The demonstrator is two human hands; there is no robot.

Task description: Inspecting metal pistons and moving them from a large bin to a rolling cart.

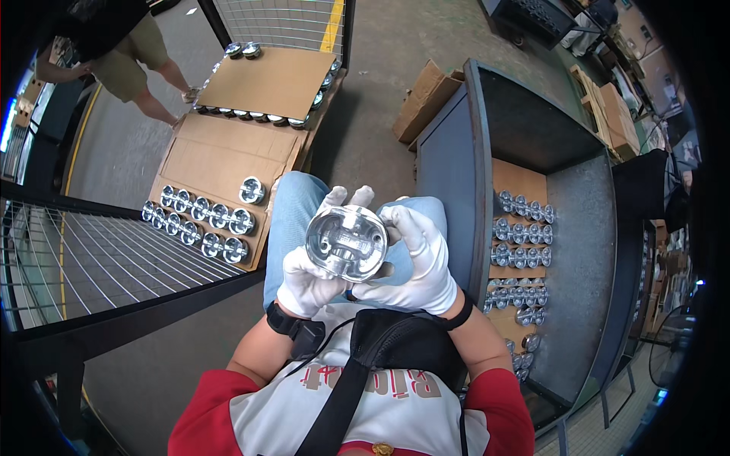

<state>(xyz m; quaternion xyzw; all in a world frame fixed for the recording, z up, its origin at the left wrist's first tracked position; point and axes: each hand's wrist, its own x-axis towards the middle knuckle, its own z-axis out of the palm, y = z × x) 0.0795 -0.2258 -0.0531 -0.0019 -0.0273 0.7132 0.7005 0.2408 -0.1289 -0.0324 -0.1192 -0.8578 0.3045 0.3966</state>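
A shiny metal engine piston [348, 242] is held up over my lap, its hollow underside facing me. White gloves cover both hands. My left hand [306, 275] wraps round the piston's left side from below, with fingertips showing past its far rim. My right hand [417, 258] grips the right side, thumb and fingers at the rim. On a cardboard sheet [228, 148] to my left stand several pistons [200, 208] in two rows, with one piston [252, 190] apart from them. Inside a deep grey metal bin [566, 251] at my right, several more pistons [521, 232] stand in rows on cardboard.
Wire mesh panels [114, 258] with black frames border the cardboard at the near left and far side. A second cardboard sheet [270, 80] lies over more pistons farther off. An open carton [428, 99] leans by the bin. Another person [125, 57] stands at the far left.
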